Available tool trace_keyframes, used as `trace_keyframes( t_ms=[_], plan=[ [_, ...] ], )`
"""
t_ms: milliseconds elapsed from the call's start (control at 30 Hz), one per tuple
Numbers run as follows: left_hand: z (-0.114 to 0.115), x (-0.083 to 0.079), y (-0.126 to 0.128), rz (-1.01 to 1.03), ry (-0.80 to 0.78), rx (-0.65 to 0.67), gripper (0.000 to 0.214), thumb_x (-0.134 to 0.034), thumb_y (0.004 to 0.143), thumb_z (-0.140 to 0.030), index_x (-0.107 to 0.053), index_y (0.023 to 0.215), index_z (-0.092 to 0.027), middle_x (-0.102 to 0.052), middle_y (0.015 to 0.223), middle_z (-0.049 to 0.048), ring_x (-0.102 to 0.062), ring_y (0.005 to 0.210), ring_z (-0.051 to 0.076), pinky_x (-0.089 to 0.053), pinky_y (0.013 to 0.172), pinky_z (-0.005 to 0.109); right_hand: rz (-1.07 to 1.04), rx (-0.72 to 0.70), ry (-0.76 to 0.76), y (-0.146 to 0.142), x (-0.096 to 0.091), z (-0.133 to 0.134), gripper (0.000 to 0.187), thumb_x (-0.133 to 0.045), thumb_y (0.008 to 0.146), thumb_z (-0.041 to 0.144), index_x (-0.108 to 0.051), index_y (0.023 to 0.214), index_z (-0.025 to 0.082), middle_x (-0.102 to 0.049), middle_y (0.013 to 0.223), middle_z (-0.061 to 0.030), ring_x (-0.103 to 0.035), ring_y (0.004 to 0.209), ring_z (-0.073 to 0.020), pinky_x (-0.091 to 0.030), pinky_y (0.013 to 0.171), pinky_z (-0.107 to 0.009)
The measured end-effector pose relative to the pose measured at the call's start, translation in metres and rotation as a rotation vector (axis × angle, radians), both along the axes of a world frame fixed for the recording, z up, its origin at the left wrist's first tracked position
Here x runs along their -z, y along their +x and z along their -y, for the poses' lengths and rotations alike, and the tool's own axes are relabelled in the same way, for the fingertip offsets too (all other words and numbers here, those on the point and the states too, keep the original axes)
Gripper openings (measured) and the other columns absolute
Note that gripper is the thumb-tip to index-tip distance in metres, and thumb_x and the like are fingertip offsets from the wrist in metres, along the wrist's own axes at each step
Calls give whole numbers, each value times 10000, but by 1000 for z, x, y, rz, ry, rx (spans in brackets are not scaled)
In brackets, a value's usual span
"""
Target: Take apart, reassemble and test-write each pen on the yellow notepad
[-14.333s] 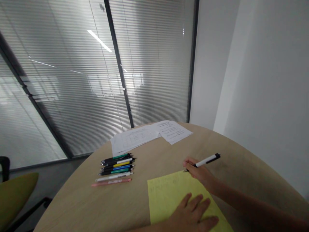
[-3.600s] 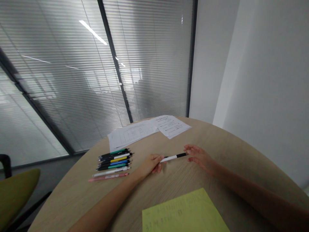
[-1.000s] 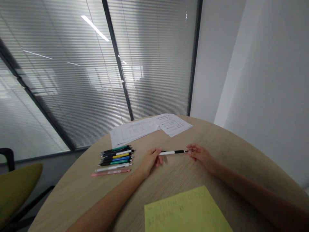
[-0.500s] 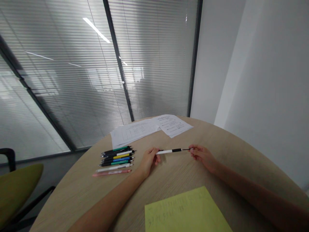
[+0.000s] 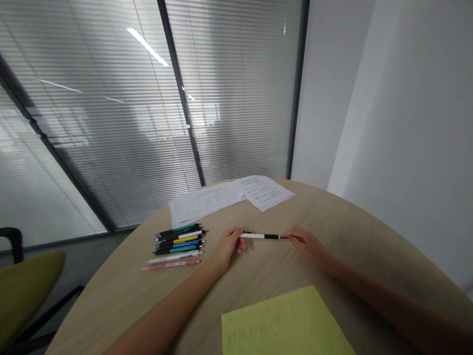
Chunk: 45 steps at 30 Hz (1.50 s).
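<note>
My left hand (image 5: pixel 229 246) is closed around the rear end of a white pen (image 5: pixel 254 236) with a black grip section. The pen lies nearly level just over the table, its front end towards the right. At that front end, the closed fingertips of my right hand (image 5: pixel 301 242) pinch a thin ink refill (image 5: pixel 282 237). Only a short bit of the refill shows between barrel and fingers; its far tip is hidden. To the left of my left hand, several pens (image 5: pixel 181 241) lie side by side in a stack, the lowest one pink (image 5: pixel 172 265).
A yellow sheet with faint writing (image 5: pixel 281 325) lies at the table's near side. Printed papers (image 5: pixel 207 199) lie at the far edge of the round wooden table (image 5: pixel 354 231). A green chair (image 5: pixel 29 291) stands at the left; glass with blinds (image 5: pixel 236 98) is behind.
My right hand has moved left and slightly down towards the pen. Less of the thin refill now sticks out of the pen's front end. My left hand stays in place.
</note>
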<state>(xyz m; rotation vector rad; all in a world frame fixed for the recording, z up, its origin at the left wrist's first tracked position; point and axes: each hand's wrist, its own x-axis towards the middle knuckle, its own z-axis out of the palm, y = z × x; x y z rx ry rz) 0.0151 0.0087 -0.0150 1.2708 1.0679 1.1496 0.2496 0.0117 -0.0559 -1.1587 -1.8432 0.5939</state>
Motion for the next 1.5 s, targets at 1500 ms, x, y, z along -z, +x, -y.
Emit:
trace_keyframes(
  t_ms=[1500],
  plan=[
    [-1, 3, -2, 86, -9, -47, 271, -514, 660, -388, -488, 550, -142, -451, 376, -48, -324, 324, 52, -206, 369, 193, 368, 59, 144, 18, -13, -94, 266, -474, 659, 79, -620, 864, 167, -605, 913, -80, -517, 908, -190, -376, 831, -339]
  ],
)
